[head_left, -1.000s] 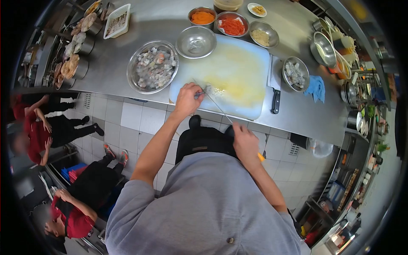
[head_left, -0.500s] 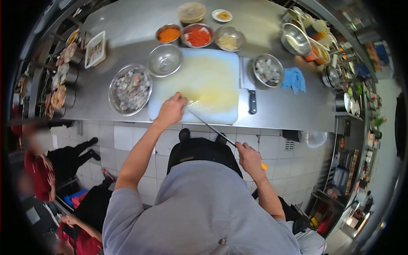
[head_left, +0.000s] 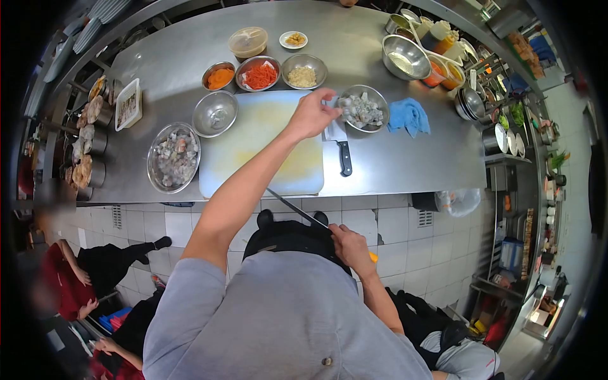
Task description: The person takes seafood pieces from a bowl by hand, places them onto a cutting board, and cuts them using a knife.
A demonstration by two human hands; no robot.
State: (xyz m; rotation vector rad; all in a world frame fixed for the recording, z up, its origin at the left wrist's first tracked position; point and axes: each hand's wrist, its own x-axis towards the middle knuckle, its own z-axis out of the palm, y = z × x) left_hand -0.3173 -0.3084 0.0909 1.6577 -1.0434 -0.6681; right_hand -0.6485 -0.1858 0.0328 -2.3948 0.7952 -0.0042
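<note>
Since the last frame, L hand (head_left: 313, 114) has gone from the near part of the cutting board (head_left: 297, 174) over to the right, up to the left rim of the prawn bowl (head_left: 365, 130). Fingers part open & a bit curled, thumb side toward the bowl; can't tell if anything's btwn the fingertips. Forearm crosses above the board.

R hand (head_left: 351, 248) is down on the near side of the counter (head_left: 405, 164), closed round the grip of a long thin blade (head_left: 296, 208). Blade slants far & left, tip by the board's near edge; a yellow bit shows behind the fist.

Prawn bowl sits right of the board, w/ greyish raw prawn pcs (head_left: 363, 109) in it. Btwn the two lies a wide knife (head_left: 345, 159), black handle near, blade far & partly under L hand. Blue cloth (head_left: 408, 117) just right of the bowl.

Left of the board: big steel bowl (head_left: 156, 182) w/ more greyish pcs, & a smaller steel bowl (head_left: 215, 131) near the board's far-left corner. Far side, L to R: bowls of orange slices (head_left: 220, 78), red strips (head_left: 259, 76) & pale chopped bits (head_left: 302, 76).
</note>
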